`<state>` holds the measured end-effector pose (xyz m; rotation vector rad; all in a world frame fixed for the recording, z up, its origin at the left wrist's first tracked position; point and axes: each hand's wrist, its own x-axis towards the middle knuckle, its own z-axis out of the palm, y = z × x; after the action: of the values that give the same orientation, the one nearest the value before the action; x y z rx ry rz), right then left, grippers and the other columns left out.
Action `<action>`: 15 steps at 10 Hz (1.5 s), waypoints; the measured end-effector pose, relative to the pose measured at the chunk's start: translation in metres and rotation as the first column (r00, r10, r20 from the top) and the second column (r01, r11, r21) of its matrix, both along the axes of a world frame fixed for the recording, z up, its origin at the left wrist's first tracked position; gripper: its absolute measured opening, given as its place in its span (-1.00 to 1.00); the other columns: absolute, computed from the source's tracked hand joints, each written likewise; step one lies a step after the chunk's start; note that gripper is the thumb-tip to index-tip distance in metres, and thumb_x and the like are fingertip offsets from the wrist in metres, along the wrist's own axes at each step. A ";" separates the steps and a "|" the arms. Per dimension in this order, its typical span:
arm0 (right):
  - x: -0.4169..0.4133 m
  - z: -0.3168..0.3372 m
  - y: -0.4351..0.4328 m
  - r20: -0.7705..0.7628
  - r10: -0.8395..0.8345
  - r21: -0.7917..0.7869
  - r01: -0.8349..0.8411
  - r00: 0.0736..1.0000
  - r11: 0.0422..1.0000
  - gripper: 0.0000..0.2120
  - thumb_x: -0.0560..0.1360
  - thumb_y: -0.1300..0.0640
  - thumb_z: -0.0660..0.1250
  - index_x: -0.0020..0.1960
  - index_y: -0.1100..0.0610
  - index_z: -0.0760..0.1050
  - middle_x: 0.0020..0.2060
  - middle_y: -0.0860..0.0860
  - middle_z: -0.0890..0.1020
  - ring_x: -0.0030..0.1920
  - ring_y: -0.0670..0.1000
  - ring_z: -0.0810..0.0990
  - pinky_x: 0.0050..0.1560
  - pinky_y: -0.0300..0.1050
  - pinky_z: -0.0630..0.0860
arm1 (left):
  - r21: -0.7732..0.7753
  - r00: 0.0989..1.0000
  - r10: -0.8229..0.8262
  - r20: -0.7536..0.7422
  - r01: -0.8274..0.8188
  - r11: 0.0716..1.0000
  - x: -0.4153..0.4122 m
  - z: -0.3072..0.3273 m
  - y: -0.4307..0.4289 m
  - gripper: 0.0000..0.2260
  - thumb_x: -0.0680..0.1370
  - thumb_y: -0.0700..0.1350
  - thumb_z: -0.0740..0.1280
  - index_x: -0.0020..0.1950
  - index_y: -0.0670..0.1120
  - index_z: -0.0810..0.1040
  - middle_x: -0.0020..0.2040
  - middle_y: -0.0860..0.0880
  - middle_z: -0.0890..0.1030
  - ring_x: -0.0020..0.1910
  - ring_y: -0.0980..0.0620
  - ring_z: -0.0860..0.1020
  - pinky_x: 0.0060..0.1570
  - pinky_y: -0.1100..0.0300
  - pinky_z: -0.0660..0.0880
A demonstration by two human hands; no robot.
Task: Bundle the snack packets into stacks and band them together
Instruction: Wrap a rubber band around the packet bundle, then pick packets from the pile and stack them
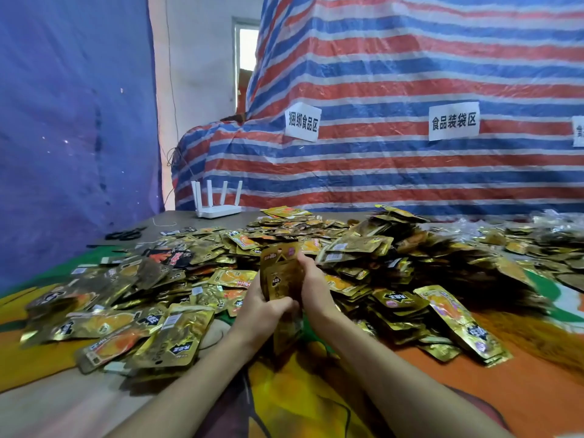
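In the head view, at the centre of the frame, the stack of snack packets is held upright over the loose packets; its edges are best squared level before banding (nothing is seen round it yet). It is clasped from both sides, the left hand curled round its lower edge, the right hand curled against its right side.

Third paper sign cut off at the right, packet heap running out past the tabletop's right edge, its print too small to read, held stack partly hidden behind the left hand, dark scissors near the far left corner blurred
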<state>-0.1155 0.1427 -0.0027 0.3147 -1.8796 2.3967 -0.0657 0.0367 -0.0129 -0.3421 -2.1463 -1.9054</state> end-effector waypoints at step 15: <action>0.074 0.045 0.309 -0.416 -0.694 0.889 0.421 0.588 -0.177 -0.92 0.45 0.19 0.55 -0.08 0.13 0.69 -0.14 0.13 0.70 -0.07 0.19 0.66 -0.08 0.03 0.61 | -0.008 0.985 -0.169 -0.011 0.169 0.986 -0.002 -0.007 0.015 -0.69 0.24 -0.13 0.44 -0.04 -0.01 0.64 -0.14 -0.01 0.74 -0.04 -0.05 0.69 -0.07 0.10 0.55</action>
<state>-0.0418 0.4512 0.0419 -0.7261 -2.5423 0.2827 -0.0674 0.0520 -0.0203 -0.5522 -2.1786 -1.9796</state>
